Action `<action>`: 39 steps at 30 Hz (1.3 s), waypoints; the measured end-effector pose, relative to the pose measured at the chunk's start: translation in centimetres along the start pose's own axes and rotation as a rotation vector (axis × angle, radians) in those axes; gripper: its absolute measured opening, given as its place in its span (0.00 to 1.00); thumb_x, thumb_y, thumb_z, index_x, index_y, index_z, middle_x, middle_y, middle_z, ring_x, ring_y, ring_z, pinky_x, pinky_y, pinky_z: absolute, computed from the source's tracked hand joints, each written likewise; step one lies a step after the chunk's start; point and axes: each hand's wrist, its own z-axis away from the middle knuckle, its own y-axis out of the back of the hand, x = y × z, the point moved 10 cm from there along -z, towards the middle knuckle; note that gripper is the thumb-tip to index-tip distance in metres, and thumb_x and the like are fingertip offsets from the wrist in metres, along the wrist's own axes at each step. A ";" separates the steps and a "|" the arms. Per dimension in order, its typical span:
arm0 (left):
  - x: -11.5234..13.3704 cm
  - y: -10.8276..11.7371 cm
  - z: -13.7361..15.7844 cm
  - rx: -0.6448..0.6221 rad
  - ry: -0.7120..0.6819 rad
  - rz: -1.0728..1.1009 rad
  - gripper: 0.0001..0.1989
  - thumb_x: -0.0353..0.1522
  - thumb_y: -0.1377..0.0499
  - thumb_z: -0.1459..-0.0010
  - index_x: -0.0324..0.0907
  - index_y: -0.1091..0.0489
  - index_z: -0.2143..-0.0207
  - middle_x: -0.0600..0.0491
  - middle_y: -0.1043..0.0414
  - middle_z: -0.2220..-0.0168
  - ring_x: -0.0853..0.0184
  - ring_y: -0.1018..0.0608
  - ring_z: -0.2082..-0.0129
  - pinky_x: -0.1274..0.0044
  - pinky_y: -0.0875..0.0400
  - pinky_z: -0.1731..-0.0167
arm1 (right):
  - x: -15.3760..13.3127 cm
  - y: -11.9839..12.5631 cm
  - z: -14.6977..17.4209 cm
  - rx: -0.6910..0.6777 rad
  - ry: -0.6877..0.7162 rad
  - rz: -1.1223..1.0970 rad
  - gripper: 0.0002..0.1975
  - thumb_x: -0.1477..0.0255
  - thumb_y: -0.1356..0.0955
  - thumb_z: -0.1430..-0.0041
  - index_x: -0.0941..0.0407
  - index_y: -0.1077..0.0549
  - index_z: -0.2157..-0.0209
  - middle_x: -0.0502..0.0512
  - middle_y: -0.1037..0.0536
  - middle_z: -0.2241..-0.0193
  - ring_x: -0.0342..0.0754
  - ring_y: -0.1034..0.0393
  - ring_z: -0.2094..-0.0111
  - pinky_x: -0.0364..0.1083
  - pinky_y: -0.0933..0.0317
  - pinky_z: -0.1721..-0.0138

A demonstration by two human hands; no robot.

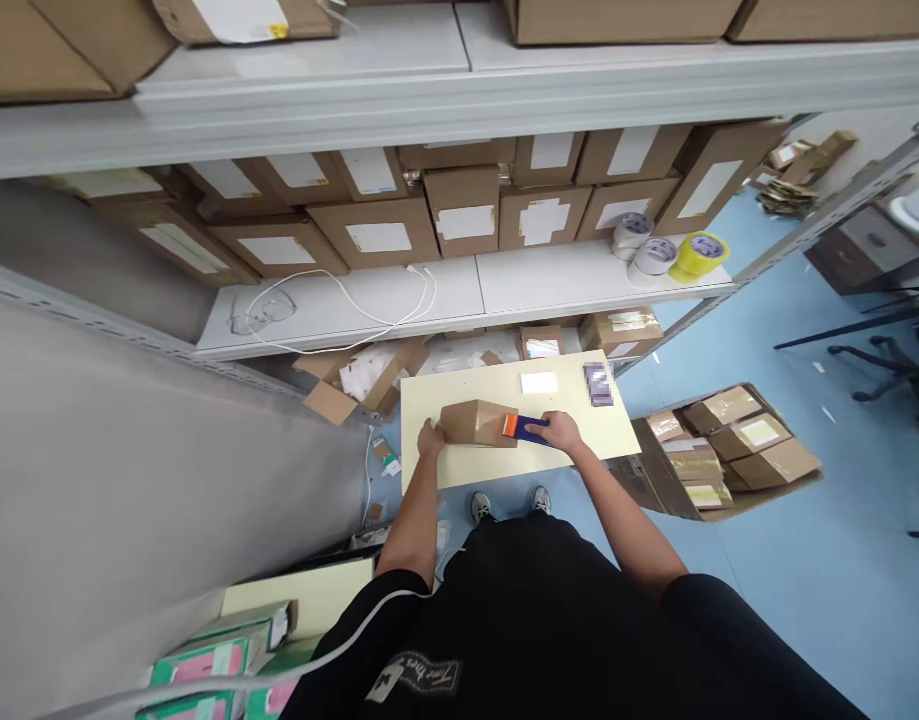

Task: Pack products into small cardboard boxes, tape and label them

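Observation:
A small brown cardboard box (470, 423) lies on a pale yellow tabletop (470, 468) in front of me. My left hand (430, 438) grips the box's left end, its fingers partly hidden at the edge. In my right hand (560, 431) is a dark blue hand tool with an orange end (526, 428), whose exact kind I cannot make out. That orange end meets the right part of the box. Behind the box lie a white label (538, 383) and, farther right, a purple item (598, 385) with a blurred surface.
A shelf (579, 280) beyond the table carries labelled cartons (380, 235), a white cable (346, 295) and tape rolls (654, 256). An open carton (361, 375) stands behind the table's left side. To the right, a big carton (654, 480) holds several packed boxes. A wall (204, 450) rises at left.

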 end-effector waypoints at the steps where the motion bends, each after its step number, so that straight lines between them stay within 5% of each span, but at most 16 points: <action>1: 0.1 1.0 -0.1 0.020 0.001 0.002 0.30 0.49 0.50 0.28 0.40 0.33 0.35 0.40 0.27 0.37 0.52 0.28 0.34 0.64 0.35 0.35 | -2.2 0.2 -0.1 0.015 0.020 0.012 0.24 0.47 0.31 0.36 0.54 0.19 0.65 0.58 0.15 0.63 0.52 0.21 0.59 0.43 0.40 0.67; 6: 2.1 2.7 0.7 0.007 -0.103 0.114 0.34 0.54 0.44 0.33 0.45 0.32 0.34 0.46 0.26 0.37 0.55 0.26 0.36 0.68 0.33 0.37 | -12.0 0.1 -0.6 0.004 0.114 0.121 0.24 0.49 0.31 0.35 0.57 0.18 0.59 0.65 0.16 0.57 0.58 0.21 0.53 0.46 0.35 0.60; 10: 2.0 2.1 2.0 0.029 -0.061 0.124 0.32 0.53 0.45 0.32 0.46 0.32 0.34 0.47 0.23 0.40 0.54 0.22 0.40 0.66 0.30 0.40 | -14.8 0.4 -0.8 -0.003 0.143 0.175 0.25 0.51 0.31 0.35 0.60 0.19 0.53 0.69 0.17 0.53 0.59 0.22 0.51 0.47 0.34 0.56; 13: 2.3 0.3 2.7 0.036 -0.035 0.094 0.33 0.54 0.47 0.33 0.47 0.33 0.33 0.47 0.23 0.40 0.54 0.22 0.40 0.66 0.29 0.41 | -12.8 1.5 -0.8 -0.009 0.130 0.189 0.25 0.50 0.30 0.36 0.59 0.18 0.55 0.68 0.17 0.54 0.59 0.22 0.51 0.47 0.34 0.57; 18: 4.4 -3.4 3.6 0.011 -0.028 0.034 0.35 0.55 0.50 0.32 0.47 0.37 0.30 0.46 0.24 0.39 0.53 0.22 0.40 0.66 0.29 0.42 | -4.8 4.9 0.1 0.015 0.066 0.195 0.25 0.48 0.29 0.38 0.57 0.17 0.59 0.67 0.16 0.56 0.59 0.21 0.53 0.46 0.34 0.59; 23: 5.9 -4.4 4.0 -0.011 -0.026 -0.003 0.35 0.54 0.49 0.31 0.46 0.37 0.30 0.45 0.24 0.39 0.52 0.21 0.42 0.66 0.28 0.43 | 0.5 6.4 1.0 0.058 -0.028 0.272 0.24 0.50 0.29 0.36 0.59 0.17 0.58 0.70 0.16 0.57 0.60 0.21 0.55 0.48 0.34 0.59; 32: 5.6 -4.3 4.1 -0.003 -0.056 -0.033 0.36 0.55 0.50 0.31 0.46 0.38 0.29 0.46 0.22 0.41 0.54 0.21 0.42 0.68 0.28 0.43 | -0.9 3.2 0.0 0.054 -0.025 0.341 0.23 0.56 0.32 0.32 0.61 0.20 0.51 0.72 0.17 0.55 0.60 0.21 0.52 0.50 0.34 0.54; 35: 5.3 -4.2 4.5 -0.003 -0.038 -0.016 0.36 0.55 0.50 0.31 0.46 0.39 0.29 0.46 0.24 0.39 0.53 0.23 0.39 0.67 0.28 0.42 | 1.0 1.1 -0.8 0.037 -0.098 0.349 0.18 0.63 0.34 0.29 0.61 0.22 0.49 0.71 0.17 0.54 0.59 0.21 0.51 0.50 0.34 0.53; 39: 5.4 -4.0 4.6 -0.001 -0.039 0.022 0.35 0.54 0.50 0.31 0.47 0.38 0.30 0.46 0.25 0.38 0.53 0.22 0.40 0.67 0.28 0.42 | 4.9 -0.6 -1.4 0.124 -0.246 0.215 0.23 0.57 0.39 0.25 0.62 0.25 0.47 0.71 0.18 0.54 0.57 0.21 0.53 0.48 0.34 0.54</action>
